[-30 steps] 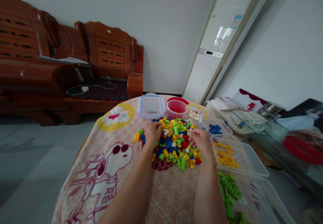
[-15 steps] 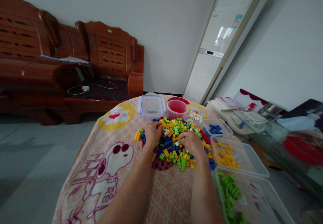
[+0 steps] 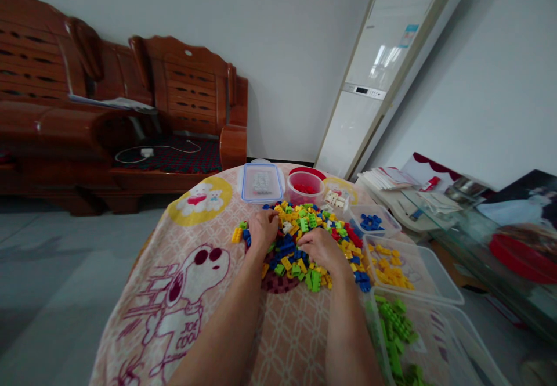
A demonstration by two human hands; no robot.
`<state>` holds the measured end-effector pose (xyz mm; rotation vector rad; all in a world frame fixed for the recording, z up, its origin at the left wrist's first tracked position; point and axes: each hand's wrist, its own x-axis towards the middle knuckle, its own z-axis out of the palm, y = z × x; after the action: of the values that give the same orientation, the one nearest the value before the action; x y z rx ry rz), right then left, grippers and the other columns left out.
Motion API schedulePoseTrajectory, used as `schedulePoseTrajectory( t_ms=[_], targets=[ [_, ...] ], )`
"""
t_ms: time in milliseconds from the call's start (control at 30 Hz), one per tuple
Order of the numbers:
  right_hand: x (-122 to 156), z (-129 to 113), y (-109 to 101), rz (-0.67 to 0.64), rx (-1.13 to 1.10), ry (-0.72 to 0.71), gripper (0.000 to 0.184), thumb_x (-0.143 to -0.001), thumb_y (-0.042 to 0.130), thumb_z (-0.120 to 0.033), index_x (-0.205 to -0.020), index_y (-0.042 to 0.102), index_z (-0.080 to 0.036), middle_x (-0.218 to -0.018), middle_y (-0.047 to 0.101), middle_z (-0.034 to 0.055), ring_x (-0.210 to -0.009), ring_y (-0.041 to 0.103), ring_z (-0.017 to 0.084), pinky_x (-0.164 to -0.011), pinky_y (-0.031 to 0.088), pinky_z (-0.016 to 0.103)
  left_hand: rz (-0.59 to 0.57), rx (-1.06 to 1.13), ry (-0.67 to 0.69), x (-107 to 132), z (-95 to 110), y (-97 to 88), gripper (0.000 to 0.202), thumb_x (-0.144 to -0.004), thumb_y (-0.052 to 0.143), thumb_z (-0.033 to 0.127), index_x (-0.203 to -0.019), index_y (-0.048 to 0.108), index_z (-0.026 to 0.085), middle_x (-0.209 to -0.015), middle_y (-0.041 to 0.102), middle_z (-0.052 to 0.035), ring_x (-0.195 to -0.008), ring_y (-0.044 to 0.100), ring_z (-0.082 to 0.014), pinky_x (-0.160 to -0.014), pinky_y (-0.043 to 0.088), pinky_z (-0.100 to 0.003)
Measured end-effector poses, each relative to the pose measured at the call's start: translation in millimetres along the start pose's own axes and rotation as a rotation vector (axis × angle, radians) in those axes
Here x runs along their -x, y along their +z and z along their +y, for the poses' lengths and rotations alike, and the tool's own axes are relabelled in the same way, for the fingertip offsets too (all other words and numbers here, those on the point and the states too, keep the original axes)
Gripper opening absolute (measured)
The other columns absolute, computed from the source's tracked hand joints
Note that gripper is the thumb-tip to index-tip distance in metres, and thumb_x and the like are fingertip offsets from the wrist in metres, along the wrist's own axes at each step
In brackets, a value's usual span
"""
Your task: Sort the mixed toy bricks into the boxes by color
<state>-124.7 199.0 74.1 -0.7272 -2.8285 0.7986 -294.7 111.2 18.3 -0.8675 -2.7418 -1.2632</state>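
Note:
A loose pile of toy building bricks (image 3: 286, 248) in yellow, green, blue, red and white is spread over the middle of the table. My left hand (image 3: 263, 227) rests at the pile's left side, its fingers curled together among the bricks. Over the centre of the pile, my right hand (image 3: 321, 246) points its pinched fingertips down and left. Whatever lies between the fingertips of either hand is too small or covered to make out. Beside the left wrist sits a yellow brick (image 3: 237, 235) at the pile's edge.
Clear boxes hold sorted bricks: blue box (image 3: 387, 226), yellow box (image 3: 435, 264), green box (image 3: 461, 328). A round tub (image 3: 306, 196) contains red ones. White bricks (image 3: 335, 198) sit behind the pile, near a blue-rimmed container (image 3: 262, 183). A glass table (image 3: 461, 241) stands to the right.
My right hand has shifted slightly left and toward me, covering the spot where a white brick showed. My left hand has stayed almost still.

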Motion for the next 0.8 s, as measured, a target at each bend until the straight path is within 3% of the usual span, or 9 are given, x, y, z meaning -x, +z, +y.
schedulePoseTrajectory(
  t_ms=[133,233,367,500,633,800],
  targets=[
    [0.2,8.2,-5.3,0.136,0.179,0.109,0.026,-0.079,0.061,-0.01,-0.082,0.081,-0.024,-0.096,0.079,0.0055,-0.098,0.069,0.02,-0.081,0.045,0.024,0.001,-0.002,-0.003,0.0,0.4,-0.2,0.032,-0.088,0.056,0.022,-0.109,0.079,0.02,-0.107,0.078,-0.0077,-0.1,0.07,-0.0236,-0.093,0.051,-0.033],
    [3.1,16.3,-10.8,0.192,0.13,0.149,0.024,-0.079,0.06,-0.011,-0.081,0.081,-0.023,-0.084,0.078,0.0049,-0.087,0.07,0.019,-0.073,0.045,0.023,0.0,-0.003,-0.015,0.4,1.4,-1.0,0.032,-0.088,0.056,0.022,-0.11,0.079,0.02,-0.107,0.078,-0.0076,-0.101,0.07,-0.0235,-0.094,0.05,-0.033],
    [6.8,15.4,-11.1,0.077,-0.061,0.118,0.023,-0.077,0.062,-0.013,-0.085,0.081,-0.022,-0.059,0.069,0.0002,-0.062,0.065,0.017,-0.064,0.045,0.023,0.0,-0.003,-0.016,1.0,2.0,-1.7,0.031,-0.089,0.056,0.022,-0.109,0.079,0.021,-0.108,0.078,-0.0076,-0.104,0.07,-0.0239,-0.096,0.05,-0.033],
    [6.6,7.0,-6.4,-0.071,-0.071,0.025,0.028,-0.072,0.063,-0.009,-0.086,0.082,-0.024,-0.057,0.067,-0.0024,-0.061,0.065,0.016,-0.065,0.047,0.023,-0.001,0.003,-0.006,1.0,1.8,-1.3,0.031,-0.089,0.055,0.022,-0.109,0.079,0.021,-0.109,0.078,-0.0074,-0.103,0.07,-0.0235,-0.095,0.05,-0.033],
    [3.5,4.9,-4.0,-0.073,0.043,0.034,0.033,-0.067,0.061,-0.003,-0.082,0.081,-0.025,-0.059,0.068,-0.0027,-0.063,0.066,0.015,-0.064,0.045,0.022,0.009,0.001,-0.011,0.2,0.4,0.0,0.03,-0.089,0.056,0.023,-0.107,0.08,0.022,-0.108,0.078,-0.006,-0.103,0.07,-0.0232,-0.094,0.051,-0.033],
    [2.8,11.3,-2.9,-0.075,-0.008,0.071,0.019,-0.071,0.064,-0.009,-0.073,0.076,-0.023,-0.053,0.062,-0.0038,-0.058,0.063,0.014,-0.059,0.042,0.021,0.012,0.005,-0.007,-0.5,-0.5,0.3,0.03,-0.088,0.057,0.023,-0.107,0.08,0.023,-0.108,0.078,-0.0062,-0.101,0.07,-0.0238,-0.093,0.051,-0.034]
  ],
)
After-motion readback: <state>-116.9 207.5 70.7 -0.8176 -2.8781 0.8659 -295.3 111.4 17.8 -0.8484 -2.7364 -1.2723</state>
